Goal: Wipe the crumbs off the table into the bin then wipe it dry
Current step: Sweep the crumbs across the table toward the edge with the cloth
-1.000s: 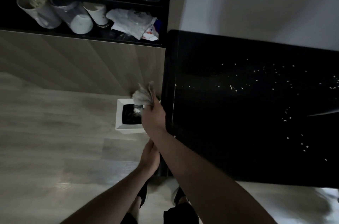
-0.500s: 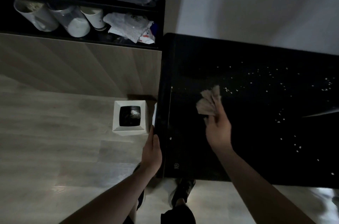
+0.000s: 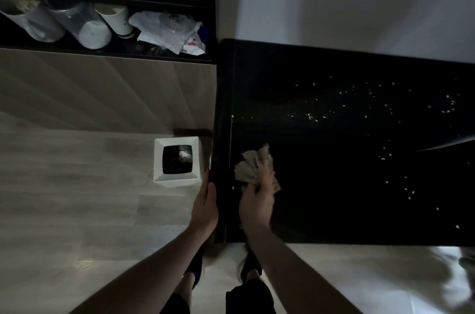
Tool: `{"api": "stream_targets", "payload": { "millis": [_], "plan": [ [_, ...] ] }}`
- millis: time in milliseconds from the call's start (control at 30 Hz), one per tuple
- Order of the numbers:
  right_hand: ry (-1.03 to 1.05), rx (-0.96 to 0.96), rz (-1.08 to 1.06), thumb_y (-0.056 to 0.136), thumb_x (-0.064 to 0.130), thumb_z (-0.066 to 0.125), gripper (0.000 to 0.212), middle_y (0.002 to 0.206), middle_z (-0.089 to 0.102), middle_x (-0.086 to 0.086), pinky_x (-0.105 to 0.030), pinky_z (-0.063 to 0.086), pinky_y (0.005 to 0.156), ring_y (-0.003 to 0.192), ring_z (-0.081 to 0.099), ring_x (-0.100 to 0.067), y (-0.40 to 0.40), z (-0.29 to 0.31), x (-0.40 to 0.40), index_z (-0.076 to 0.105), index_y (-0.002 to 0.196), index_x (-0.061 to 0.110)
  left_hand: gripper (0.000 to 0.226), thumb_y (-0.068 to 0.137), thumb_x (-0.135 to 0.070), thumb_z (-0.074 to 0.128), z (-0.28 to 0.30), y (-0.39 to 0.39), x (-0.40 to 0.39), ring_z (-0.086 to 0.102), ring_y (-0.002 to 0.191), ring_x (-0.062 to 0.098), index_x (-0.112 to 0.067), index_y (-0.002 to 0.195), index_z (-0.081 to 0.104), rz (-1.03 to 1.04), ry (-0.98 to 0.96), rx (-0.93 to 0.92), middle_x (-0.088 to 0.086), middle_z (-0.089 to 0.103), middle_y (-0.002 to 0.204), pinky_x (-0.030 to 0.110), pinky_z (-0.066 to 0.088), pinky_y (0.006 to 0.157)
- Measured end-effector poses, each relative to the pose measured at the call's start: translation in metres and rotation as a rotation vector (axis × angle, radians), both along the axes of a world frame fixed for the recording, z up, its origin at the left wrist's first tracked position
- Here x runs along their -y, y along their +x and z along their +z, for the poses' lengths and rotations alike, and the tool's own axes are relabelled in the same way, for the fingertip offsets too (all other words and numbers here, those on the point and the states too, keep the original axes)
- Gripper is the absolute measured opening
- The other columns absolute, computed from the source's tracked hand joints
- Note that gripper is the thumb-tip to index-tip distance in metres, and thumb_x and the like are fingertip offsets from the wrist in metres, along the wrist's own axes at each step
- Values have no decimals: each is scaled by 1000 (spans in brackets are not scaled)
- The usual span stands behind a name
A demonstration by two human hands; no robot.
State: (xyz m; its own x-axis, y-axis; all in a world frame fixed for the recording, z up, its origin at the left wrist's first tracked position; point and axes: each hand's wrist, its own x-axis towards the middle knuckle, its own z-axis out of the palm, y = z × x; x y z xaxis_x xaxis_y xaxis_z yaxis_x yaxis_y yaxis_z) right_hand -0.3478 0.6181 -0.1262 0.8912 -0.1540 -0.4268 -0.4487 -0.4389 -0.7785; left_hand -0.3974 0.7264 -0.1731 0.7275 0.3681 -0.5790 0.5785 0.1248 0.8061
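Observation:
A glossy black table (image 3: 334, 185) fills the right side, strewn with several pale crumbs (image 3: 312, 117) across its middle and right. My right hand (image 3: 255, 200) grips a crumpled beige cloth (image 3: 250, 164) and presses it on the table near the left edge. My left hand (image 3: 205, 207) lies flat against the table's left edge, fingers together, holding nothing. A white square bin (image 3: 177, 160) with a dark opening stands on the floor just left of the table, with a pale scrap inside.
A dark shelf (image 3: 102, 51) at the top left holds white cups (image 3: 118, 18), a clear jar and crumpled plastic bags (image 3: 169, 31). Light wood floor (image 3: 77, 198) spreads on the left. My feet stand at the table's near-left corner. A white wall rises behind the table.
My right hand carried the cloth from above the bin onto the table, then drew it back toward the left edge. My left hand rose to rest on the table's edge.

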Motion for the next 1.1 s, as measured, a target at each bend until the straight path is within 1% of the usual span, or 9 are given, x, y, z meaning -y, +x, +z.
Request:
{"api": "stream_targets", "payload": {
  "millis": [133,267,333,367,467,567,733,867,1100],
  "plan": [
    [326,-178,-151,101,12,48,58,139,61,12,-36,47,114,133,55,-9,-8,20,-53,46,150,43,42,114,-24,35,-8,-2,-14,60,124,-2,-23,155,47,-28,-60,-60,-10,62,139,17,47,106],
    [536,-193,-154,102,10,48,39,109,73,13,-11,53,82,100,67,3,5,32,-83,67,128,31,29,109,-5,45,-4,-13,-20,67,78,13,6,127,65,31,-66,-152,8,76,93,14,49,60],
    [572,-182,-105,103,13,48,33,85,70,14,-21,51,74,77,64,-2,18,37,-90,70,116,33,29,108,-7,47,-6,-18,-20,69,85,32,16,122,59,13,-40,-175,19,74,88,30,56,59],
    [576,-169,-76,103,15,48,31,82,69,15,-24,52,75,76,64,-3,25,39,-90,70,115,33,33,109,-13,48,-7,-18,-19,70,102,42,14,125,58,5,-33,-175,27,73,101,43,58,76],
    [529,-109,-36,104,16,49,32,98,75,13,-21,56,83,90,70,-3,43,45,-72,68,126,30,39,111,-31,46,-1,-14,-16,59,135,22,-18,144,61,-8,5,-128,4,67,140,44,46,115],
    [443,-41,-58,104,19,51,35,105,76,5,-24,57,80,92,71,-7,61,44,-28,65,134,31,43,112,-31,42,12,2,-9,50,131,3,-32,154,48,-39,112,-65,-17,56,141,24,38,109],
    [138,58,-154,98,23,52,44,125,72,0,-45,53,106,116,68,-21,104,32,63,59,141,32,54,110,-38,38,12,27,-1,41,145,8,-34,163,27,-115,250,-44,-12,44,160,33,34,118],
    [-96,113,-168,103,19,48,54,141,62,8,-29,47,105,125,60,-13,141,35,121,43,153,41,63,110,-43,38,3,44,6,35,154,22,-27,166,15,-107,335,-75,-1,32,169,40,32,122],
    [-419,168,70,103,18,44,61,170,24,-1,-43,23,127,155,26,-27,208,4,180,28,161,26,56,108,-41,42,-7,47,11,59,131,23,-36,161,25,-66,477,-6,1,58,145,43,49,105]
  ]
}}
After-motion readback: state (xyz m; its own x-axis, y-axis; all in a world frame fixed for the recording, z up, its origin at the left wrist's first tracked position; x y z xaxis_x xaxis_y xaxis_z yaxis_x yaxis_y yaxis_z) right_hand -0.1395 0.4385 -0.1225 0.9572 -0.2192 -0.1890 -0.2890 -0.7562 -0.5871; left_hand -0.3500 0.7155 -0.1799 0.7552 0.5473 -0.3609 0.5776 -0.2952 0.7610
